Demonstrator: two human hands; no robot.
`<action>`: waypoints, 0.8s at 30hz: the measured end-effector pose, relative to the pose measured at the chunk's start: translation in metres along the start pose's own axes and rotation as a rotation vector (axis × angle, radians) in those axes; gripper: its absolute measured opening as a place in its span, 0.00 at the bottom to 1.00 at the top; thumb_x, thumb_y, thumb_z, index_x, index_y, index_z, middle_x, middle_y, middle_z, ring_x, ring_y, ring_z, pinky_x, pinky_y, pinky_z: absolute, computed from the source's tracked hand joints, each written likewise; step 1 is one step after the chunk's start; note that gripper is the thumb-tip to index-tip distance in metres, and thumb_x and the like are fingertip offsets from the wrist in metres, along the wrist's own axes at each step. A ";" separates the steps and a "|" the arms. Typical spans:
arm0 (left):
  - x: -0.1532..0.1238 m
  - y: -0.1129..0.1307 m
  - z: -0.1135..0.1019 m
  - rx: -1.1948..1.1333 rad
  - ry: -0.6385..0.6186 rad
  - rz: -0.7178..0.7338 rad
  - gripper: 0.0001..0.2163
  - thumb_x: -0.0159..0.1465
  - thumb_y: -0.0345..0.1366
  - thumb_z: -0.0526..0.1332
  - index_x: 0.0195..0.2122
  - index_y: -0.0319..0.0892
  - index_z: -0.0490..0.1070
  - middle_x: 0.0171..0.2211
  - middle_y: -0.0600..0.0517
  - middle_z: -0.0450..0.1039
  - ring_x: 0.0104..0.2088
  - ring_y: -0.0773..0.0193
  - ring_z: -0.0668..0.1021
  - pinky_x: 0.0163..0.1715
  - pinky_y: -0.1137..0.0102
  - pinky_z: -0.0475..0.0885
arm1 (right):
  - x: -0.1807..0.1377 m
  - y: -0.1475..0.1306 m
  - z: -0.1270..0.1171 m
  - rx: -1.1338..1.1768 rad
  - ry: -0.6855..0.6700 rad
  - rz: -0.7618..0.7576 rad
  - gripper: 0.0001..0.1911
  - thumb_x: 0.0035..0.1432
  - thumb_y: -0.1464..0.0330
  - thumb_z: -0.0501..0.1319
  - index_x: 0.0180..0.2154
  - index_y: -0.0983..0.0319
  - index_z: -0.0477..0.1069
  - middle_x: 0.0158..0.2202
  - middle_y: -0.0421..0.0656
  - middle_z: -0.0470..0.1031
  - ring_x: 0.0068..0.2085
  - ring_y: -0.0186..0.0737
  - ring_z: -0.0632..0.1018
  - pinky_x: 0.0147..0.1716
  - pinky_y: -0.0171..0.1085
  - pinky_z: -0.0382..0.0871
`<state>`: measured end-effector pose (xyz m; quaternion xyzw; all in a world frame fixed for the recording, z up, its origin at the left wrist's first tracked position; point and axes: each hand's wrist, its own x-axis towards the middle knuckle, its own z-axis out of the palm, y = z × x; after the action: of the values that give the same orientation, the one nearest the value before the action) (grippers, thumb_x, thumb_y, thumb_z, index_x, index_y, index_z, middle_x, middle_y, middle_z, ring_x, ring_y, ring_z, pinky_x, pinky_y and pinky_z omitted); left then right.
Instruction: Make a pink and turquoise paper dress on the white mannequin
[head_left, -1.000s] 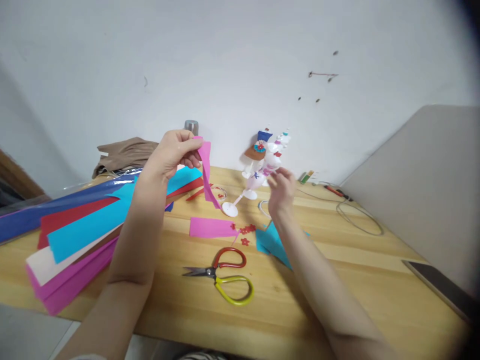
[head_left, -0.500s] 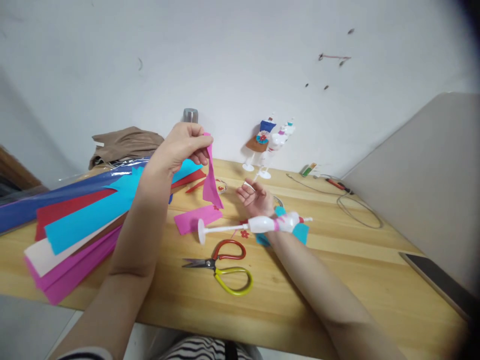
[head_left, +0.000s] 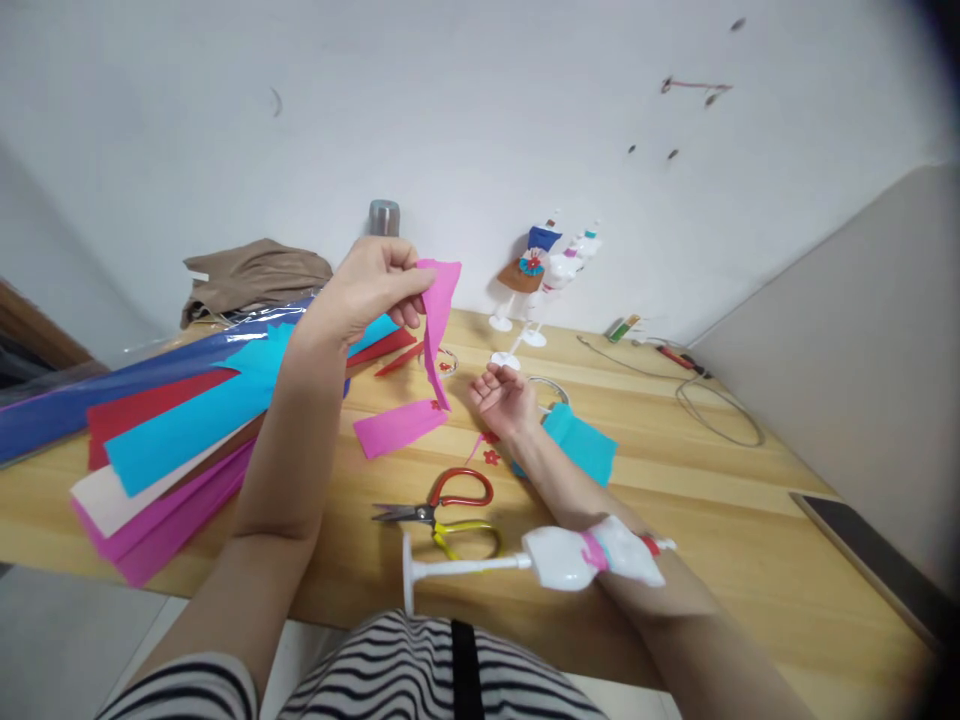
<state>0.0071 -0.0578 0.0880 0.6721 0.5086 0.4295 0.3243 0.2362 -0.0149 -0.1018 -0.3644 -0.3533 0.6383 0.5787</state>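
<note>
My left hand is raised, pinching a pink strip of crepe paper by its upper part, and the rest dangles toward the table. My right hand hovers palm up with loosely curled fingers, holding nothing. Across my right forearm lies a small white dress-form mannequin on its side, with pink and blue bands; its round base points left. Just beyond it on the table are scissors with one red and one yellow handle, spread apart. A flat pink paper piece lies beneath my left hand.
Rolled coloured paper sheets spread over the left side. Small dressed mannequins stand by the wall. Teal paper and a red flower lie near my right wrist. A phone-like dark slab rests at the right edge.
The mannequin has shifted from my right wrist down the forearm, closer to my body. The pink strip has swung and turned, its top corner now flaring right. My left hand keeps its pinch.
</note>
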 end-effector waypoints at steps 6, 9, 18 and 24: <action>0.003 0.003 -0.006 0.002 0.023 -0.041 0.07 0.65 0.30 0.60 0.29 0.40 0.67 0.22 0.52 0.73 0.29 0.62 0.81 0.33 0.70 0.75 | -0.021 -0.015 0.017 -0.131 -0.229 0.053 0.14 0.47 0.56 0.69 0.29 0.57 0.72 0.19 0.37 0.73 0.23 0.38 0.75 0.31 0.39 0.74; 0.004 0.006 -0.007 0.034 0.048 -0.079 0.05 0.65 0.31 0.60 0.31 0.39 0.70 0.22 0.52 0.74 0.30 0.61 0.82 0.33 0.70 0.75 | -0.040 -0.039 0.023 -0.480 -0.660 0.209 0.10 0.49 0.62 0.71 0.29 0.60 0.74 0.19 0.37 0.73 0.20 0.35 0.72 0.22 0.34 0.66; 0.009 -0.001 -0.005 -0.011 0.014 -0.019 0.06 0.65 0.31 0.62 0.30 0.38 0.71 0.21 0.50 0.74 0.30 0.59 0.82 0.34 0.68 0.77 | -0.076 -0.063 0.035 -0.896 -1.432 0.734 0.05 0.57 0.74 0.62 0.34 0.58 0.73 0.27 0.36 0.77 0.24 0.33 0.79 0.27 0.31 0.71; 0.008 -0.003 -0.008 -0.064 0.063 0.028 0.08 0.62 0.29 0.63 0.25 0.40 0.69 0.18 0.53 0.73 0.24 0.64 0.80 0.29 0.70 0.76 | -0.055 -0.021 0.027 -0.709 -1.841 0.635 0.16 0.64 0.58 0.64 0.33 0.64 0.80 0.29 0.44 0.80 0.28 0.32 0.80 0.29 0.26 0.71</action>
<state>-0.0003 -0.0491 0.0909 0.6546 0.4950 0.4709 0.3236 0.2261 -0.0692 -0.0674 0.0388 -0.7142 0.6523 -0.2508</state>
